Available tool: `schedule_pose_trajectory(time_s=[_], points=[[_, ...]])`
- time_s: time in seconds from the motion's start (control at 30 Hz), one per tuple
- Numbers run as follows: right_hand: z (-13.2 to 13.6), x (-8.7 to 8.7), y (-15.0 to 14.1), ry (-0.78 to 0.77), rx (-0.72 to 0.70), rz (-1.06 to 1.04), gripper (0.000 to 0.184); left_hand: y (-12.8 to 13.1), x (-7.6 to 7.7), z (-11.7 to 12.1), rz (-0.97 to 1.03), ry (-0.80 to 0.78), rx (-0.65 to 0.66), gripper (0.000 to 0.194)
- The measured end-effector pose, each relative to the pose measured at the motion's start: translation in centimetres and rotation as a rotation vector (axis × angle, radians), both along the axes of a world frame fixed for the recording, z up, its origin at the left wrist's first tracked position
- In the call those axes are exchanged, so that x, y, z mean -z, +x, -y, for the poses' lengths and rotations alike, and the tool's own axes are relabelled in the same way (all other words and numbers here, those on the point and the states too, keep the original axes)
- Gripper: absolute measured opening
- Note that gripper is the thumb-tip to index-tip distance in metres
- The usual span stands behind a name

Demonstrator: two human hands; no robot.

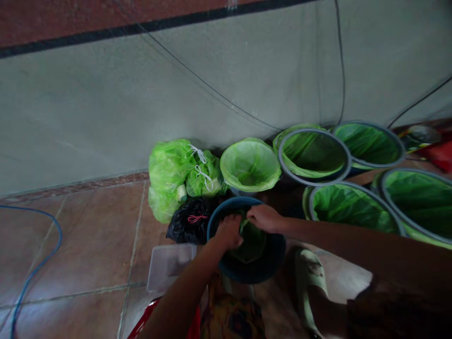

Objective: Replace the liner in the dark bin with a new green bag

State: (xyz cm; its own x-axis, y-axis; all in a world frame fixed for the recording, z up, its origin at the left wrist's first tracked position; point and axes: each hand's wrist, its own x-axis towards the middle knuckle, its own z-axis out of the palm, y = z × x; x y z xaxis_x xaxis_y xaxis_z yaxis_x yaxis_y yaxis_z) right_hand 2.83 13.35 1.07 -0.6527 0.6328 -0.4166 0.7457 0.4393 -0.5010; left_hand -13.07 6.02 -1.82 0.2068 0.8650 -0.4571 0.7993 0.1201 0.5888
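Both of my hands reach into a dark blue bin [271, 263] that stands on the floor in front of me. Inside it is a green plastic bag [249, 245], partly spread toward the bottom. My left hand [230, 231] is at the bag's left edge, its fingers bent, with their tips partly hidden. On the other side, my right hand [262, 218] pinches the bag's upper edge. Just behind the bin is another bin lined with a light green bag [250, 162].
Several lined bins with grey rims [314, 181] stand to the right along the wall. Tied green bags [169, 174] and a black bag [189, 219] sit left, near a clear plastic container [169, 266]. A blue hose [58, 233] crosses the floor. A slippered foot [310, 273] is at right.
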Motion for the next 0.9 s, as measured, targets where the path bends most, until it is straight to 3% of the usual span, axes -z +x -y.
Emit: schedule_pose_trajectory(time_s=[0.1, 0.2, 0.27, 0.37, 0.43, 0.57, 0.73, 0.77, 0.9], points=[[-0.9, -1.6, 1.5, -0.247, 0.141, -0.214, 0.022, 0.3, -1.4, 1.1, 0.218, 0.182, -0.073, 0.083], [-0.8, -2.6, 2.6, -0.486, 0.392, -0.433, 0.028, 0.6, -1.4, 1.5, 0.213, 0.274, -0.25, 0.052], [-0.6, -2.9, 3.3, -0.484, 0.541, -0.491, 0.028, 0.3, -1.2, 1.5, 0.118, 0.319, -0.319, 0.036], [-0.8, -3.0, 4.5, -0.317, 0.627, -0.42, 0.022, -1.0, -1.4, 1.3, -0.003, 0.448, -0.39, 0.031], [-1.0, -3.0, 5.1, -0.239, 0.614, -0.322, 0.017, -2.2, -2.1, 1.1, -0.041, 0.539, -0.439, 0.027], [-1.5, -3.4, 5.5, -0.351, 0.53, -0.234, 0.022, -4.2, -3.3, 0.3, -0.014, 0.598, -0.52, 0.02], [-2.3, -4.1, 5.9, -0.042, 0.285, 0.12, 0.015, -4.8, -2.9, -1.4, 0.221, 0.272, -0.554, 0.007], [-2.3, -4.1, 5.9, -0.009, 0.262, 0.148, 0.021, -4.7, -2.7, -1.6, 0.257, 0.229, -0.561, 0.008], [-2.2, -3.9, 4.9, 0.059, 0.069, -0.027, 0.051, -4.1, -2.7, -2.2, 0.311, 0.195, -0.521, 0.016]])
